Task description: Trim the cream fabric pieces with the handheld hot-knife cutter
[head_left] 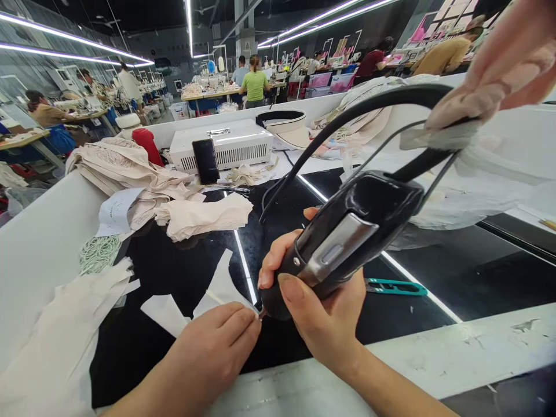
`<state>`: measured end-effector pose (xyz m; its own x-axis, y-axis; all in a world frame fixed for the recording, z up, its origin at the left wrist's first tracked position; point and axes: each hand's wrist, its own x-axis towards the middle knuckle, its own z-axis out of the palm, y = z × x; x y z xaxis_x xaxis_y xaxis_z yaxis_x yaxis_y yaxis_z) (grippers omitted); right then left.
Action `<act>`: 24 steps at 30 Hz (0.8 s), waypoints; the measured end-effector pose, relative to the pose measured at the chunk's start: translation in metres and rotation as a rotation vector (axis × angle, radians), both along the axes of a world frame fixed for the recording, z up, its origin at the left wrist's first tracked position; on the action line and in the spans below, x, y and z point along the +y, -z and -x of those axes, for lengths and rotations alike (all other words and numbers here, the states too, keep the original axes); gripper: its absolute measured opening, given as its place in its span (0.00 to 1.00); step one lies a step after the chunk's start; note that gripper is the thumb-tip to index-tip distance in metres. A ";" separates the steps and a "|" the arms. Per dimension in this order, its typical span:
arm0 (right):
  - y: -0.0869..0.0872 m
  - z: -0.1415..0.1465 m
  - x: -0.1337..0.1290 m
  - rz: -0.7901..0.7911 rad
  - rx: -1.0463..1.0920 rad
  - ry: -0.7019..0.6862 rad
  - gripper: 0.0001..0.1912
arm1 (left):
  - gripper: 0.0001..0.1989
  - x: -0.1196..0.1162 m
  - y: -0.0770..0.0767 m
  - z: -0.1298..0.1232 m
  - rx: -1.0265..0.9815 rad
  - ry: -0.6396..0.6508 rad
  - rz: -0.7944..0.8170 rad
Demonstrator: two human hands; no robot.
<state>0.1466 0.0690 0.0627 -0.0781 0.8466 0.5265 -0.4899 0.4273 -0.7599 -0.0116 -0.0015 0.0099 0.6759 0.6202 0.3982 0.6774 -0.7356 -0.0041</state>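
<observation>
My right hand [321, 307] is wrapped round a black handheld tool [343, 231] with a metal lever and a thick black cable rising from its top. The tool tilts down to the left, and its small tip meets the fingertips of my left hand [217, 341]. Those fingers are pinched together near a white cut piece [222, 286] on the black tabletop [174, 272]; what they grip is hidden. Another white piece [165, 313] lies just left of it. At the upper right, a blurred hand [490, 81] is at the cable, beside a whitish wrapping; whose it is, I cannot tell.
Beige fabric stacks [204, 214] and green elastic cords [99, 253] lie at the left. Teal thread snips [397, 286] rest right of my right hand. A white box [243, 145] with a phone [205, 161] against it stands behind. People work at tables beyond.
</observation>
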 end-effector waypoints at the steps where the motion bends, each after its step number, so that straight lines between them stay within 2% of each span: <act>1: 0.000 0.000 0.000 -0.004 0.008 -0.005 0.25 | 0.14 0.001 0.001 0.003 -0.003 -0.001 0.020; 7: 0.000 0.000 0.000 0.021 0.022 -0.016 0.28 | 0.16 0.000 0.004 0.018 0.006 -0.046 0.128; 11: 0.001 0.002 0.002 0.020 0.057 -0.042 0.31 | 0.15 0.000 0.008 0.017 -0.001 -0.055 0.118; 20: 0.002 0.002 0.000 0.014 0.079 -0.013 0.27 | 0.16 -0.004 0.009 0.017 -0.058 -0.090 0.197; 24: 0.002 0.002 0.003 0.016 0.081 -0.024 0.25 | 0.16 -0.006 0.010 0.017 -0.070 -0.122 0.167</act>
<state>0.1441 0.0720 0.0606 -0.0563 0.8533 0.5184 -0.5601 0.4028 -0.7239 -0.0290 -0.0079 -0.0002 0.5663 0.7568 0.3264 0.7558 -0.6348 0.1605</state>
